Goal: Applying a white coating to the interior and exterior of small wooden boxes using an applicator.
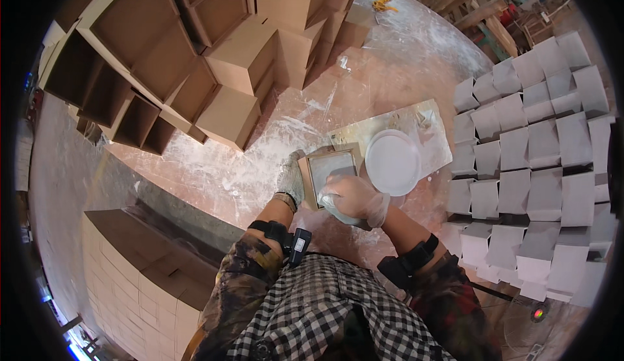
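A small brown box (309, 182) with a pale grey panel inside its rim sits on the work surface in front of me. My left hand (290, 175), in a grey knitted glove, is pressed against the box's left side, its fingers wrapped around the edge. Over the box's near right corner, my right hand (346, 195) is closed, with clear plastic film around its wrist. Something pale shows under its fingers, too hidden to name. Just right of the box, a round white tub or lid (392, 162) rests on a creased, shiny yellowish sheet (432, 127).
Brown cardboard boxes (244, 55) are stacked at the far left. A large open carton (130, 276) stands at the lower left. Rows of white boxes (513, 149) line the right side. A yellow tool (385, 3) lies at the far edge, near wooden pallets (478, 10).
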Demonstrator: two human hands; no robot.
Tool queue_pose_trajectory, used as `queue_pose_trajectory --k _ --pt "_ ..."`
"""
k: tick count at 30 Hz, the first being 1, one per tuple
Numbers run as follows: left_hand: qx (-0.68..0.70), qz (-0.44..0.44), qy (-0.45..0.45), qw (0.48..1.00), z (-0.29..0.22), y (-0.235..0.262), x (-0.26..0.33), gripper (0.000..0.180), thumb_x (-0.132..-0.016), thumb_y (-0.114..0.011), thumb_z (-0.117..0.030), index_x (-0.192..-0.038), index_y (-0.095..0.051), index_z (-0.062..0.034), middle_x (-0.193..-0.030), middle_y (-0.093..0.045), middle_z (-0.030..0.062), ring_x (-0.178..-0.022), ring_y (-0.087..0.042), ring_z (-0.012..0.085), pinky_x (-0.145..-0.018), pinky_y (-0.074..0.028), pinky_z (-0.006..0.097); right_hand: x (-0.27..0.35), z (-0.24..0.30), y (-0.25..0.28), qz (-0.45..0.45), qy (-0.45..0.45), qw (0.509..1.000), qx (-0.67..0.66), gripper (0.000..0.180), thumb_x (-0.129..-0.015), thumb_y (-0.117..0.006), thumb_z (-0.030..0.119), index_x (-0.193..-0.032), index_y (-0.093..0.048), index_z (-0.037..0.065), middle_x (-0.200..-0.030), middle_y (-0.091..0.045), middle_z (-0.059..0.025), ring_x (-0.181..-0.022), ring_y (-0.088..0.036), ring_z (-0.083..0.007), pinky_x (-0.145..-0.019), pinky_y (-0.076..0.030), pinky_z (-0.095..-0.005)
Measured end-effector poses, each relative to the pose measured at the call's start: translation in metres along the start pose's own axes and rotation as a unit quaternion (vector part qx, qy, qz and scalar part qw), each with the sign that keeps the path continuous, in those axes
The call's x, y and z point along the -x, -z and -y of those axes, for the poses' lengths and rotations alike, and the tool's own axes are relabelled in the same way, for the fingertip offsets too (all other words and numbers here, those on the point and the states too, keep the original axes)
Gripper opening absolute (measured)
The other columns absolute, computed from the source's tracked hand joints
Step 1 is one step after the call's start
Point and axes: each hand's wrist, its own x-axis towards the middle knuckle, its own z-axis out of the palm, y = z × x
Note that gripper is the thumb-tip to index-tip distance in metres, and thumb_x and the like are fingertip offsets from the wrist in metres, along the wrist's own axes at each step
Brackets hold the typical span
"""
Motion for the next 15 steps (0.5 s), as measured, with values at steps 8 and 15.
queue_pose_trajectory --k 8,15 --pt "-0.010 -0.030 0.006 0.999 -0.016 -0.022 0.031 0.032 -0.092 -0.047 -0.041 -0.090 -0.061 -0.0126 -0.081 -0.062 0.0039 -0.074 -0.057 0.0187 -0.071 -0.049 0.034 -0.006 0.009 0.048 0.188 -0.176 0.922 0.289 0.019 -0.072 -0.053 0.010 -0.085 -0.066 0.005 -0.080 -0.065 -0.0160 -0.079 -0.064 -0.0354 -0.071 -0.050 -0.0438" --pt "-0.034 0.009 -0.066 0.997 -0.015 -0.024 0.037 0.031 -0.094 -0.045 -0.039 -0.091 -0.061 -0.0126 -0.082 -0.061 0.0028 -0.073 -0.056 0.0178 -0.069 -0.048 0.033 -0.009 0.005 0.014 0.099 0.056 0.948 0.299 0.014 -0.068 -0.057 0.010 -0.081 -0.061 0.007 -0.077 -0.063 -0.0131 -0.073 -0.064 -0.0342 -0.065 -0.051 -0.0417"
